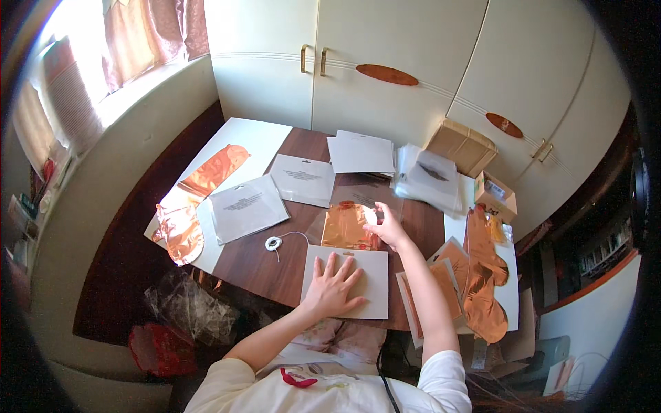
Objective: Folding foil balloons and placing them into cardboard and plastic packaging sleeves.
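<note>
My left hand (pixel 332 290) lies flat with fingers spread on a white card (pixel 374 294) with a hanging slot, at the table's near edge. Just beyond the card lies a folded copper-coloured foil balloon (pixel 344 228). At the foil's right side my right hand (pixel 391 230) is closed, thumb and fingers brought together around a small pale patch. Whether that patch is a separate thing or a bright part of the foil, I cannot tell. A small white ribbon spool (pixel 273 244) with a loose end lies left of the card.
Packed white cards (pixel 249 208) lie at the left, near flat copper foil balloons (pixel 180 234). Farther back are a white card stack (pixel 361 153), clear plastic bags (pixel 430 180) and a cardboard box (pixel 461 148). Another copper foil balloon (pixel 485 282) hangs over the table's right edge.
</note>
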Available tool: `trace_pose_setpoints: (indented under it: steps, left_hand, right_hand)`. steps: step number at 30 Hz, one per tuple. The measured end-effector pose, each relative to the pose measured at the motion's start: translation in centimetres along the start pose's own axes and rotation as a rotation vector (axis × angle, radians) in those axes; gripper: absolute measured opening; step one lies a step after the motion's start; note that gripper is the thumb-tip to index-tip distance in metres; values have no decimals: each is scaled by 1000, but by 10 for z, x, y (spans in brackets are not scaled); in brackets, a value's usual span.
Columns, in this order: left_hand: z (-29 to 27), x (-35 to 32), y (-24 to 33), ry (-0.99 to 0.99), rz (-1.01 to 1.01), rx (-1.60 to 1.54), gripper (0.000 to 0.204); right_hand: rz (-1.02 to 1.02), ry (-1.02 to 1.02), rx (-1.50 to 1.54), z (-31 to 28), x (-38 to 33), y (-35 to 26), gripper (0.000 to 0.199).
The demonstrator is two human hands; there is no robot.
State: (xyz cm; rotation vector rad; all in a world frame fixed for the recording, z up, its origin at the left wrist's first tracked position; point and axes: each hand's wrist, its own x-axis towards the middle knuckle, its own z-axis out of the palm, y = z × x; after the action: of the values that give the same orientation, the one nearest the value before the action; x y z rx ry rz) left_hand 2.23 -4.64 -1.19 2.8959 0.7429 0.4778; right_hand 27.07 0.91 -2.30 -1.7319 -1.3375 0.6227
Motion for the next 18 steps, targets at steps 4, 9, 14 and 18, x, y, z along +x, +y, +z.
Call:
trace_pose_setpoints:
  steps: [4, 9, 14, 18]
  left_hand:
    - [0, 1, 1, -2, 0, 6, 64]
    - [-5, 0, 1, -48, -5, 13, 69]
    - [-7, 4, 5, -56, -10, -13, 66]
    - [3, 1, -6, 43, 22, -128, 62]
  right_hand:
    - [79, -11, -5, -4, -4, -8, 54]
    - [138, -244, 140, -15, -22, -33, 24]
    - [-205, -219, 379, -18, -65, -14, 12]
    - [-419, -273, 47, -14, -99, -29, 17]
